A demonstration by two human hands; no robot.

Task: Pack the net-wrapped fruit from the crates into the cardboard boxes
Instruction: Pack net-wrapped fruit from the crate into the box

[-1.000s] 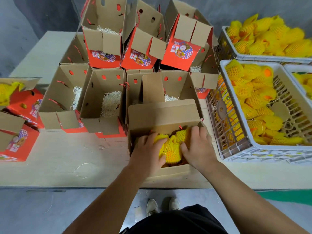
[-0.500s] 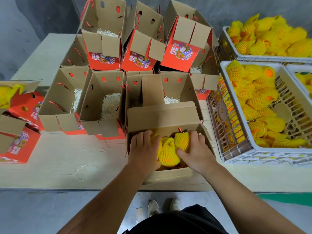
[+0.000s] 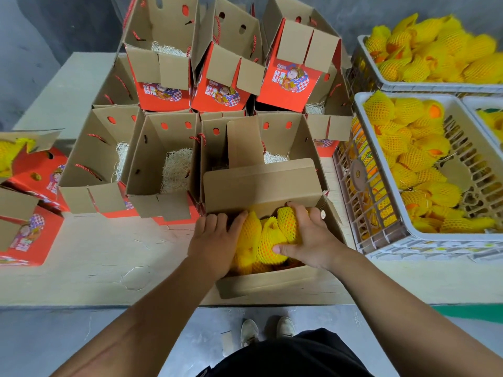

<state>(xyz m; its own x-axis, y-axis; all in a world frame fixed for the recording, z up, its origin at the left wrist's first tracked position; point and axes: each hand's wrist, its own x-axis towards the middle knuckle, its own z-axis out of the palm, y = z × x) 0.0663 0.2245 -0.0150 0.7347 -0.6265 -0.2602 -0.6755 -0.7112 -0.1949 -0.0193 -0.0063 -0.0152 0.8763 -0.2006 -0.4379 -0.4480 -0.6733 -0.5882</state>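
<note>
An open cardboard box (image 3: 261, 281) stands at the table's near edge, holding several fruits in yellow foam net (image 3: 255, 240). My right hand (image 3: 310, 238) grips one net-wrapped fruit (image 3: 285, 227) inside the box, fingers over its top and thumb along its near side. My left hand (image 3: 215, 240) lies with fairly straight fingers against the fruit at the box's left side. To the right, a white plastic crate (image 3: 381, 240) holds many more net-wrapped fruits (image 3: 413, 159).
Open boxes lined with pale straw (image 3: 174, 167) stand behind and left of the filled box, with more red-printed boxes (image 3: 223, 93) stacked above. Two red boxes (image 3: 27, 232) lie at far left. A second crate (image 3: 364, 50) of fruit sits behind the first.
Both hands stayed in the box. My right hand wrapped round one fruit, thumb coming under it. My left hand slid towards the box's left side.
</note>
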